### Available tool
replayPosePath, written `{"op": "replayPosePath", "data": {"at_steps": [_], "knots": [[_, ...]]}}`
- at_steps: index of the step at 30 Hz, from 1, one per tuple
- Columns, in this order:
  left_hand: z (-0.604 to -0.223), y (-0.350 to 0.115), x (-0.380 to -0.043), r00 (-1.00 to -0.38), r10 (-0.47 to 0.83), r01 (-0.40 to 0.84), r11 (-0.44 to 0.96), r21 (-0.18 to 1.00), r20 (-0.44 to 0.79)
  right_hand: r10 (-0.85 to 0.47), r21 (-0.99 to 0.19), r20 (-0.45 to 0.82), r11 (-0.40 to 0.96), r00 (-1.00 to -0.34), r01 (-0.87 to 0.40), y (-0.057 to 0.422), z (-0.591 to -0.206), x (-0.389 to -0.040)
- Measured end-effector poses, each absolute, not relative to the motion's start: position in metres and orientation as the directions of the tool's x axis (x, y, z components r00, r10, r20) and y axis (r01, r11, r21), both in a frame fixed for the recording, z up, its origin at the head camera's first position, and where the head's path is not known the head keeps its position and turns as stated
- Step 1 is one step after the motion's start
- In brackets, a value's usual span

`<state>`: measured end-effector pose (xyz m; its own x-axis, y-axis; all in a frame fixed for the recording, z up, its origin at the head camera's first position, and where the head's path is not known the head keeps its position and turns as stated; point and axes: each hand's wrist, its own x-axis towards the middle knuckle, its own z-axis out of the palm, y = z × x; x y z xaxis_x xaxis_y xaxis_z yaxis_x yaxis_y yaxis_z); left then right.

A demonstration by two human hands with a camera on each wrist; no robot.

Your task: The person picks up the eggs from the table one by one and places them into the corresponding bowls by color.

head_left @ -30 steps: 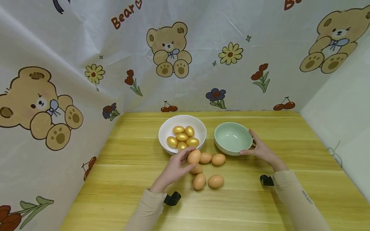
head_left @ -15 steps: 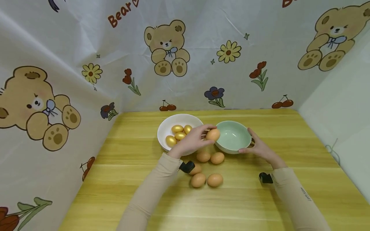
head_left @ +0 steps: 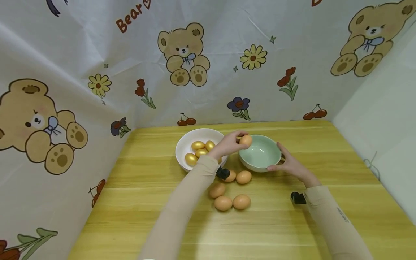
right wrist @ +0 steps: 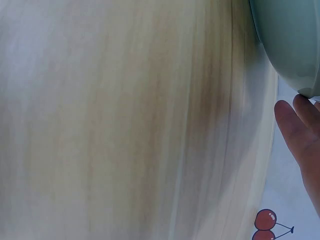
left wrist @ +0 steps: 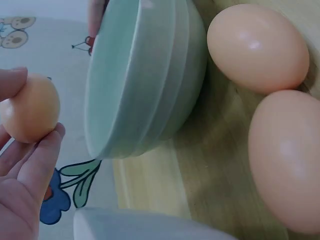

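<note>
In the head view my left hand [head_left: 228, 143] pinches a brown egg [head_left: 246, 140] between thumb and fingertips, at the left rim of a pale green bowl [head_left: 260, 163]. The left wrist view shows this egg apart from the bowl's wall, above a patterned sheet. My right hand [head_left: 291, 167] holds the bowl's right side, thumb at the near rim and a finger farther round. No egg shows inside the bowl. Several more brown eggs [head_left: 242, 202] lie on the table before the bowls. Left of the green bowl, a white bowl [head_left: 182, 162] contains several golden eggs [head_left: 198, 145].
The wooden table [head_left: 266, 231] meets a backdrop sheet [head_left: 214, 104] printed with bears and flowers. My left forearm crosses over the white bowl's front right edge. A black wrist camera [head_left: 298, 198] sticks out from the right sleeve. A thin cord [head_left: 372, 164] hangs by the right wall.
My left hand has carried the egg from the group by the white bowl, up and right to the green bowl's rim. One egg in the front group has rolled slightly. My right hand stays put.
</note>
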<state>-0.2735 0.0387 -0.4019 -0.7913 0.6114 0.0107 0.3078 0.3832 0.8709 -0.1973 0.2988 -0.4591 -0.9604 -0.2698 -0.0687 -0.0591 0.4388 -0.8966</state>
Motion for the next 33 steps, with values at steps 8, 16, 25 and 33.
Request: {"op": "replayPosePath", "data": {"at_steps": [8,16,25,33], "knots": [[-0.411,0.069,-0.276,-0.799,0.602,0.355,0.486,0.799,-0.011,-0.275,-0.901,-0.068,0.430,-0.959,-0.060,0.303,-0.462,-0.199],[-0.424,0.085,-0.275,-0.737,0.674,0.544,0.628,0.556,-0.041,-0.273,-0.891,-0.073,0.450,-0.959,-0.060,0.304,-0.464,-0.199],[-0.426,0.091,-0.270,-0.654,0.738,0.619,0.648,0.445,-0.166,-0.275,-0.895,-0.086,0.444,-0.958,-0.046,0.305,-0.464,-0.200],[-0.424,0.096,-0.266,-0.655,0.709,0.633,0.704,0.322,-0.261,-0.270,-0.884,-0.090,0.464,-0.959,-0.048,0.302,-0.461,-0.200]]}}
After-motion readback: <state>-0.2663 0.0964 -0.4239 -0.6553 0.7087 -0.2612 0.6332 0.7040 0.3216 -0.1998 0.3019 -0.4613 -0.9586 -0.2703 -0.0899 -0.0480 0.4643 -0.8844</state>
